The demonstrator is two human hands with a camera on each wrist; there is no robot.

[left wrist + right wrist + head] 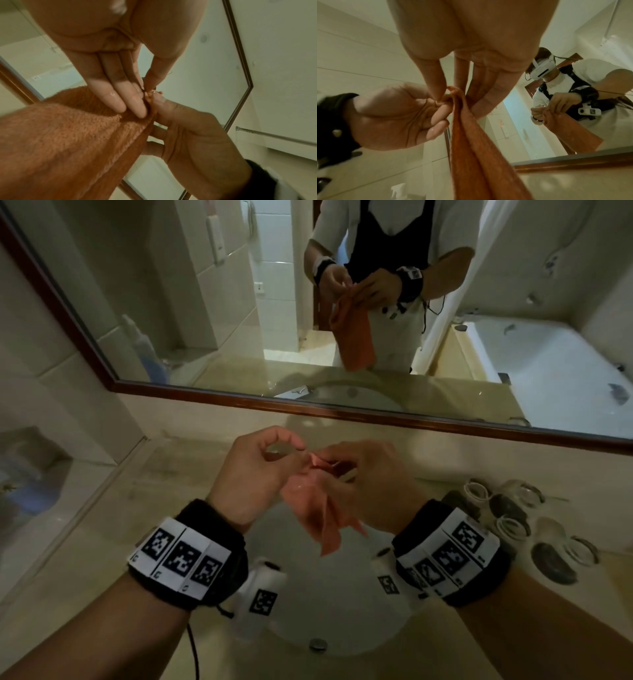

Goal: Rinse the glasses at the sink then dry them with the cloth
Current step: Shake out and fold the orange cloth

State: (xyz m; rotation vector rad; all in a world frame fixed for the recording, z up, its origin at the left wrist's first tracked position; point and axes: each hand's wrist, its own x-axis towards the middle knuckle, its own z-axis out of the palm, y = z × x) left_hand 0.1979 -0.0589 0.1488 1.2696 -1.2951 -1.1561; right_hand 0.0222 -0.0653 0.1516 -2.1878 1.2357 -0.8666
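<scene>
You hold the orange cloth (317, 501) up between both hands over the sink (329, 621). Your left hand (253, 474) pinches its top corner between thumb and forefinger, the other fingers (120, 100) straight and lying against the fabric. Your right hand (363, 484) pinches the same bunched corner right beside your left fingertips, its remaining fingers (481, 97) extended behind the cloth. From that shared pinch the cloth hangs down in loose folds below your fingers, above the basin. The glasses (513, 522) stand on the counter (599, 604) well to the right of your right-hand fingers, several clear ones grouped with dark round pieces; neither hand touches them. The mirror (445, 354) ahead of your fingers reflects both hands and the cloth.
</scene>
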